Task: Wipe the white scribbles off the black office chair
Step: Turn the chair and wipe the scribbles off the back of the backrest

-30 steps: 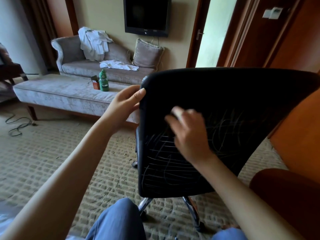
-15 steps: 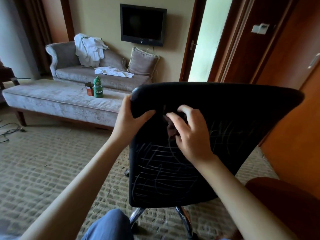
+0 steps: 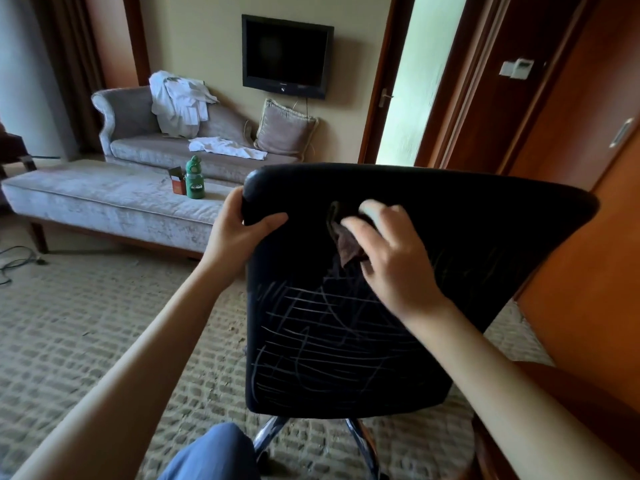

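The black office chair (image 3: 467,216) stands right in front of me, its backrest facing me. White scribbles (image 3: 322,344) cover the lower left of the backrest, and fainter ones run to the right. My left hand (image 3: 239,233) grips the backrest's upper left corner, thumb on the near face. My right hand (image 3: 391,258) presses a small dark brown cloth (image 3: 348,245) against the upper middle of the backrest, fingers curled over it. Most of the cloth is hidden under the hand.
Chrome chair legs (image 3: 273,434) rest on the patterned carpet. A grey bench (image 3: 104,202) with a green bottle (image 3: 195,178) and a small box stands to the left, a sofa behind it. Wooden cabinets (image 3: 588,220) close in on the right. My blue-clad knee (image 3: 214,455) is below.
My left hand went from resting on the backrest's edge to gripping its upper corner. My right hand slid upward with the cloth. The view tilted up and nearer.
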The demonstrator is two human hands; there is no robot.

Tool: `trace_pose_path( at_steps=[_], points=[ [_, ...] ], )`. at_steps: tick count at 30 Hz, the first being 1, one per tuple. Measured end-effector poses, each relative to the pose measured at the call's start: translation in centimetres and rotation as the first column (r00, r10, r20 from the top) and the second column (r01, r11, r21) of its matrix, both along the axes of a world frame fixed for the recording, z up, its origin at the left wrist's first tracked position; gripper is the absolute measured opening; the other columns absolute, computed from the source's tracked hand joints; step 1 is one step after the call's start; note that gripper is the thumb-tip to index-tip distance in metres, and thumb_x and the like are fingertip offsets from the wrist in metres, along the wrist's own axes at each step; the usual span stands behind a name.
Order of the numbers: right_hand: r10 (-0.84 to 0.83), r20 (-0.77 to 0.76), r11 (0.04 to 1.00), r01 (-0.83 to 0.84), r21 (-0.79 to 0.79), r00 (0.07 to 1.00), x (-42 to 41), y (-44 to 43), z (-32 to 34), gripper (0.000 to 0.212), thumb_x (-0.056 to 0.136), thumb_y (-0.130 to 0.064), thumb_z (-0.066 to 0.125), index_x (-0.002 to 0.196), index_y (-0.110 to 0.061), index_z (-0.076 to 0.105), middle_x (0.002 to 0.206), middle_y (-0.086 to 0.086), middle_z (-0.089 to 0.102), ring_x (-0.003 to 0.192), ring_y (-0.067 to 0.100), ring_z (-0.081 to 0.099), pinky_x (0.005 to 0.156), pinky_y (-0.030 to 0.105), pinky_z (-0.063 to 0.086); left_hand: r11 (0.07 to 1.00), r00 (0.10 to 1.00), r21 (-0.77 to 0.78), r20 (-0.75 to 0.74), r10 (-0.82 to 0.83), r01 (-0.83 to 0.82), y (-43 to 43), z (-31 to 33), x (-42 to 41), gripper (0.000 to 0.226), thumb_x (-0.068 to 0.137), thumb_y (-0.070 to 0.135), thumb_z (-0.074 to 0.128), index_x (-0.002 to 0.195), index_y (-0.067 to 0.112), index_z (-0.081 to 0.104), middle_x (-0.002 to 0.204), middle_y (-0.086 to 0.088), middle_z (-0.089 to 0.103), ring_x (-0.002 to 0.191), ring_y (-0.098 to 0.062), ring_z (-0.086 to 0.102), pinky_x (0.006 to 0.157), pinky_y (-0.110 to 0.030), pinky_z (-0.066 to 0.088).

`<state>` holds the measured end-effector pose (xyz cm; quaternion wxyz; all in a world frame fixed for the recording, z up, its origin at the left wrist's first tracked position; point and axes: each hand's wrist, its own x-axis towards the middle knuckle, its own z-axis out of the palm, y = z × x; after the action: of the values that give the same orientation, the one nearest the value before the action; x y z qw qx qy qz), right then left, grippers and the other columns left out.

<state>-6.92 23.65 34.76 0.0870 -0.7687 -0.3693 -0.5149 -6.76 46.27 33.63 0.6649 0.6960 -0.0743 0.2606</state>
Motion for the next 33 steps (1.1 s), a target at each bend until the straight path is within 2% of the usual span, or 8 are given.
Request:
trace_pose_path(
  at_steps=[5,12,15,18,22,25,31,33],
  points=[
    [-0.106,-0.191,0.958,0.049,-0.282,0.976,0.6,1.5,-8.0,0.02,0.066,0.014,0.059,0.073,-0.005,0.063,0.087,0.011,0.063,0.068,0.026,0.053,0.057,0.034,0.051,1.0,1.0,0.01,-0.002,-0.008,0.008,0.8,0.0,0.3,0.037,0.072,0.022,0.078,0.1,0.026,0.054,0.108,-0.007,0.063,0.102,-0.018,0.061,0.084,-0.029,0.052],
    [-0.021,-0.024,0.998,0.022,0.052,0.999,0.8,-1.0,-0.8,0.036,0.076,0.008,0.044,0.105,0.006,0.066,0.112,0.018,0.051,0.09,0.03,0.048,0.082,0.035,0.042,0.999,1.0,-0.022,0.016,-0.024,0.024,1.3,0.0,0.7,0.03,0.079,0.014,0.072,0.1,0.024,0.054,0.103,0.0,0.064,0.096,-0.008,0.062,0.078,-0.022,0.05],
    [-0.084,-0.057,0.995,0.08,-0.066,0.995,1.3,-0.9,-4.3,0.03,0.077,0.012,0.047,0.097,0.003,0.068,0.112,0.015,0.052,0.081,0.03,0.051,0.069,0.035,0.048,0.997,0.998,-0.053,0.01,-0.054,0.055,1.5,0.0,0.8,0.039,0.072,0.022,0.076,0.105,0.021,0.054,0.107,-0.003,0.064,0.098,-0.009,0.062,0.077,-0.019,0.05],
    [-0.171,-0.185,0.949,0.112,-0.294,0.968,0.9,-1.2,-8.1,0.036,0.052,0.016,0.075,0.082,-0.004,0.069,0.098,0.013,0.065,0.069,0.025,0.058,0.056,0.03,0.052,0.997,0.998,-0.043,0.0,-0.06,0.06,1.8,-0.1,0.8,0.048,0.066,0.031,0.081,0.105,0.022,0.055,0.11,-0.005,0.064,0.101,-0.012,0.063,0.08,-0.022,0.05],
    [-0.094,-0.143,0.99,0.078,-0.113,0.985,0.2,-1.7,-3.7,0.032,0.066,0.013,0.056,0.094,0.002,0.068,0.102,0.017,0.059,0.076,0.033,0.053,0.063,0.038,0.05,0.999,0.999,-0.012,0.003,-0.051,0.051,1.9,-0.3,1.0,0.055,0.061,0.043,0.076,0.106,0.019,0.055,0.116,-0.014,0.062,0.106,-0.018,0.061,0.088,-0.03,0.051],
    [-0.097,-0.048,0.995,0.097,-0.008,0.994,0.1,-2.1,-0.1,0.043,0.061,0.02,0.062,0.1,0.005,0.068,0.104,0.018,0.06,0.076,0.032,0.053,0.064,0.039,0.05,0.999,0.999,-0.017,0.011,-0.038,0.038,2.0,-0.6,1.3,0.064,0.064,0.04,0.077,0.114,0.009,0.053,0.119,-0.017,0.061,0.107,-0.02,0.06,0.089,-0.031,0.051],
    [-0.255,-0.194,0.923,0.179,-0.341,0.947,0.2,-3.9,-7.6,0.041,0.043,0.016,0.08,0.077,-0.004,0.069,0.092,0.012,0.066,0.067,0.027,0.059,0.054,0.034,0.053,0.999,0.999,-0.014,-0.001,-0.048,0.048,2.1,-0.7,1.3,0.061,0.061,0.043,0.077,0.111,0.017,0.055,0.118,-0.012,0.062,0.107,-0.017,0.06,0.088,-0.03,0.049],
    [-0.229,-0.194,0.937,0.163,-0.309,0.954,0.2,-4.7,-6.6,0.033,0.055,0.018,0.07,0.082,0.0,0.069,0.093,0.015,0.065,0.069,0.031,0.059,0.054,0.037,0.053,0.999,0.999,-0.003,0.002,-0.039,0.039,2.2,-0.6,1.3,0.055,0.06,0.044,0.076,0.106,0.022,0.055,0.117,-0.012,0.061,0.106,-0.016,0.06,0.089,-0.03,0.049]
  ],
)
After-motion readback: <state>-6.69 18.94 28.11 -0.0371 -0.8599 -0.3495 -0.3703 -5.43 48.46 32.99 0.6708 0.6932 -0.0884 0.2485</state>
